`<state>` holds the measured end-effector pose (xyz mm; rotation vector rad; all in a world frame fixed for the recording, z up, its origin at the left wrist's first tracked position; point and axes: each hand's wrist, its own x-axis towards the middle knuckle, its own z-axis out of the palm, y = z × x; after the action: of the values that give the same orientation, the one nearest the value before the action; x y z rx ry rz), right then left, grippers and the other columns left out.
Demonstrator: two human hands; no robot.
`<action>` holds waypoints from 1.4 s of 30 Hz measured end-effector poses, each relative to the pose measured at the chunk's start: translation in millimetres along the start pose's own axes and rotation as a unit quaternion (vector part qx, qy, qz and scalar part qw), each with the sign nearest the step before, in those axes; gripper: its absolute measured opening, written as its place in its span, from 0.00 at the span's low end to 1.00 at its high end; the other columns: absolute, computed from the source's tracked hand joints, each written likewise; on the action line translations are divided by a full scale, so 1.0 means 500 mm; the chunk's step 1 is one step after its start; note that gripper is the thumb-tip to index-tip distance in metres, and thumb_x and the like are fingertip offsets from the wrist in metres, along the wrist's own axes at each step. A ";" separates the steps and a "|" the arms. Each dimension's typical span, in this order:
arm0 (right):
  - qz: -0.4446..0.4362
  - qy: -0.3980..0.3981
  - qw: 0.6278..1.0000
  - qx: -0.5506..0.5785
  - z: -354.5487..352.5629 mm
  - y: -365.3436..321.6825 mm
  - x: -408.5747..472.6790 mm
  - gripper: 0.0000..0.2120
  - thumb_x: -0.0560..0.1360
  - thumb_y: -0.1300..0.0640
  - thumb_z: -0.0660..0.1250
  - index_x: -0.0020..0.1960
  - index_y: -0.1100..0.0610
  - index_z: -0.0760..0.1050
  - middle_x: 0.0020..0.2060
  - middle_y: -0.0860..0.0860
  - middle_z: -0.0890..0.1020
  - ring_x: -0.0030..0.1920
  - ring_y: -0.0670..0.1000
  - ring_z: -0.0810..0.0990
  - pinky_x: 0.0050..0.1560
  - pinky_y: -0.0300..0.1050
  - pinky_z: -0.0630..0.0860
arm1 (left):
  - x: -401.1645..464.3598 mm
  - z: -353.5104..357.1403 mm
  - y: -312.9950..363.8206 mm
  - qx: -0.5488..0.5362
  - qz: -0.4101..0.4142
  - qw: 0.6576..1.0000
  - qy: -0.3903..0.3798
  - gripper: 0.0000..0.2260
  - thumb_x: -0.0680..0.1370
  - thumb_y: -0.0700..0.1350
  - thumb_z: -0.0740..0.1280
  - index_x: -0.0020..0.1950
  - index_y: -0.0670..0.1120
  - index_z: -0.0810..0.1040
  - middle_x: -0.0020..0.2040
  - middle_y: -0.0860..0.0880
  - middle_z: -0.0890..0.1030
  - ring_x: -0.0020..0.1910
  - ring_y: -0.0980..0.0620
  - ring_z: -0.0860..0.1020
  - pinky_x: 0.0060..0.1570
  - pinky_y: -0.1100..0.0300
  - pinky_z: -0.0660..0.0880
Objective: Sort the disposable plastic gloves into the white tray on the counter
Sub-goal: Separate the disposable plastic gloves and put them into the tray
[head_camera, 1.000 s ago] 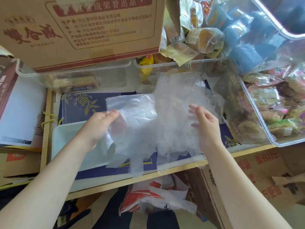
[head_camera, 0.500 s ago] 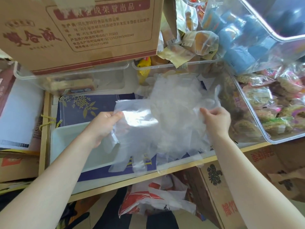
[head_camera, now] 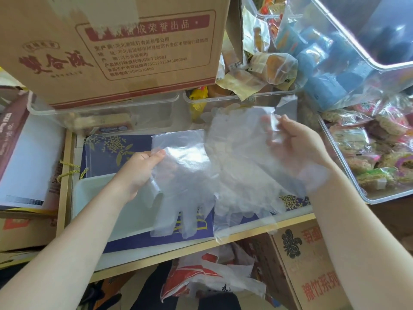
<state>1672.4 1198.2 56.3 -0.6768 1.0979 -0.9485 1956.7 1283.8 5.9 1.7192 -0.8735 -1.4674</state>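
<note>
- Plainly, in the head view, the left hand (head_camera: 143,168) pinches the cuff edge of one disposable plastic glove (head_camera: 181,186), thumb on top, and the glove hangs finger-ends down over the near corner of the white tray (head_camera: 93,198).
- The right hand (head_camera: 297,148) holds a separate bunch of gloves (head_camera: 241,157) up over the blue printed box (head_camera: 107,153); its fingers are curled behind the film and the thumb closes on the top edge.
- The two lots look barely apart, their edges overlapping around the middle.
- I judge the gloves almost weightless, limp and slippery, and likely to cling to each other, so a single one may drag a neighbour along. The flat cuff is the best place to take hold; the dangling finger-ends give little purchase.
- The tray sits low and to the left on the worktop (head_camera: 201,245), partly under the left forearm, its inside pale and open toward the hanging glove.
- Room is tight: a cardboard box (head_camera: 111,48) overhangs at the back, clear bins of wrapped snacks (head_camera: 368,153) close off the right, and the worktop's front edge lies just below the glove tips.
- A glove let go short of the tray could slide off that edge toward the bags on the floor (head_camera: 212,278).
</note>
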 end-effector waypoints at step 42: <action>-0.288 -0.251 0.489 -0.784 -0.092 0.393 -0.132 0.30 0.67 0.45 0.70 0.67 0.53 0.69 0.69 0.54 0.69 0.68 0.55 0.68 0.66 0.54 0.67 | 0.061 0.001 -0.074 -0.085 -0.063 0.991 0.086 0.05 0.79 0.49 0.63 0.47 0.49 0.76 0.47 0.53 0.78 0.52 0.56 0.75 0.48 0.66 0.67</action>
<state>1676.3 1346.0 -96.2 -2.7817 0.9202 0.1591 1962.0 1277.2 -41.5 1.7666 -0.5418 -1.4064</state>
